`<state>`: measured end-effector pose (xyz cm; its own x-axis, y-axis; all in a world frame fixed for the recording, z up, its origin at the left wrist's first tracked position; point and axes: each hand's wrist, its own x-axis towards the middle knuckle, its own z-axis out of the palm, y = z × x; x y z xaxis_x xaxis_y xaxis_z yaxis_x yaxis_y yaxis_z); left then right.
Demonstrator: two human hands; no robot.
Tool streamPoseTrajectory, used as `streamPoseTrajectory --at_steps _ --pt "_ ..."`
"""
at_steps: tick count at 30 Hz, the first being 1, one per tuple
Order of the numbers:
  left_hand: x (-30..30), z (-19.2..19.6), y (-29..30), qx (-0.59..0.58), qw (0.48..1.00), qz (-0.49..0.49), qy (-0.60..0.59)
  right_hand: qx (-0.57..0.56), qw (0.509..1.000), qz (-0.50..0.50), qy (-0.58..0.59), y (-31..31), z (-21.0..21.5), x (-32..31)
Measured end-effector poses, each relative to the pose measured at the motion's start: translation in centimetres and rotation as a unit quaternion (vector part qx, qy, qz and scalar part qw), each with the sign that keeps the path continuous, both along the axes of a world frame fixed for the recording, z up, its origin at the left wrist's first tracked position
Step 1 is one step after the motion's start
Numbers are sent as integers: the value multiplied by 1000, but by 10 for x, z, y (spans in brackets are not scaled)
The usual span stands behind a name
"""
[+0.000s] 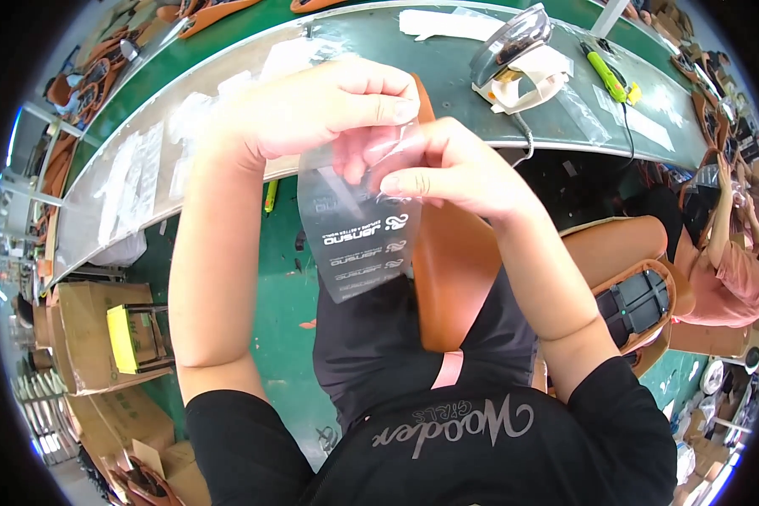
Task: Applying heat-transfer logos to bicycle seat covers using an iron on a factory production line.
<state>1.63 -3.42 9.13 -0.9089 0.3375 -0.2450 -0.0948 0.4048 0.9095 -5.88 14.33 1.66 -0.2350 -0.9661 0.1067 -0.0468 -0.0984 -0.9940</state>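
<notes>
A strip of clear plastic film (354, 261) with white print hangs in front of me, over my lap. My left hand (341, 105) pinches its upper part, thumb against the curled fingers. Closed on the film's right edge, my right hand (455, 169) has its thumb lying on top, with some fingers seen through the plastic. Behind the film and right hand, a long, smooth brown leather-like padded piece (451, 282) stands on my lap. Its upper end reaches up between my hands, partly hidden by them.
Ahead is a curved workbench (430, 76) with plastic scraps, a round dark-and-white corded device (519, 67) and a green electric screwdriver (607, 74). Brown padded pieces with a black base (637, 299) lie at right, near another person (721, 261). Cardboard boxes (93, 337) stand at left.
</notes>
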Motion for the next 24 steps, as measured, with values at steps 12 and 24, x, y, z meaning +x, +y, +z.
streamPoseTrajectory --at_steps 12,24 --pt "25 -114 6 173 967 175 61 -121 923 -346 -116 24 -68 10" --pt "-31 -96 -21 15 980 177 92 -88 912 -345 -202 27 -73 -14"
